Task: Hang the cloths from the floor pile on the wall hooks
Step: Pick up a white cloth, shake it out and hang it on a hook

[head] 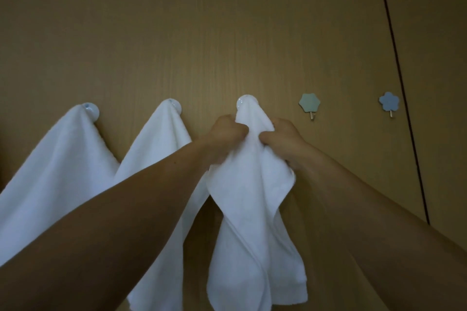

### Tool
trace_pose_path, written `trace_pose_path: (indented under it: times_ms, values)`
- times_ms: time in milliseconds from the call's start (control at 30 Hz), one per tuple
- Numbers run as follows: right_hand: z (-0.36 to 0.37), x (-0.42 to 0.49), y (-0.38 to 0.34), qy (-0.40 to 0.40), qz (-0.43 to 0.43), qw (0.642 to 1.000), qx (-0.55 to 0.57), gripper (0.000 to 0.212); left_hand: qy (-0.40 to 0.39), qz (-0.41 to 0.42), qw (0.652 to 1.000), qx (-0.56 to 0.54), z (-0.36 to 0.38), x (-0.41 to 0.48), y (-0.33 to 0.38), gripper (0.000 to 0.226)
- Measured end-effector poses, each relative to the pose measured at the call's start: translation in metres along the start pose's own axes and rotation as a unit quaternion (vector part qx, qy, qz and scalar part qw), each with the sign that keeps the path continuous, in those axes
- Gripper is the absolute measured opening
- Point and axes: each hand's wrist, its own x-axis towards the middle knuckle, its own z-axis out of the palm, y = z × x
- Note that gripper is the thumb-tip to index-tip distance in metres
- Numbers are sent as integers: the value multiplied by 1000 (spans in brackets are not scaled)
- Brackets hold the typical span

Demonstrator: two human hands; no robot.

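no readable text, no labels, no brands, no numbers, no signs anywhere in view

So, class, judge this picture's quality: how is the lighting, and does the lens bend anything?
Head view: light is dim and even, so the held white cloth looks bluish-grey, without glare. Head view: the dark wall seam bows, a wide-angle effect. Head view: the greenish flower hook is sharp.

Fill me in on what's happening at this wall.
A person is hanging white cloths on wall hooks. The left hand and right hand both grip the third cloth just below the round hook that its top drapes over. The first cloth and second cloth already hang to the left. The teal hook and blue hook on the right hold nothing.
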Motion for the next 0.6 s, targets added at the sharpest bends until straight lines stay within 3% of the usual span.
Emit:
trace_pose_path:
  times_ms: [100, 267, 333, 467, 600]
  values:
    - [0, -9, 13, -1, 32, 999, 7, 7, 14, -71, 997, -20, 6, -6, -7, 19]
    - [13, -20, 18, 4, -41, 996, -77, 23, 112, 61, 992, 2, 28, -26, -29, 26]
    - [10, -27, 22, 25, -24, 995, -95, 29, 130, 84, 988, 14, 32, -32, -36, 30]
    - [5, -50, 35, 14, 52, 998, 19, 20, 83, 58, 995, -2, 26, -37, -41, 23]
    - [0, -69, 45, -20, 91, 994, 54, 19, -15, -64, 997, -43, 19, -45, -37, 17]
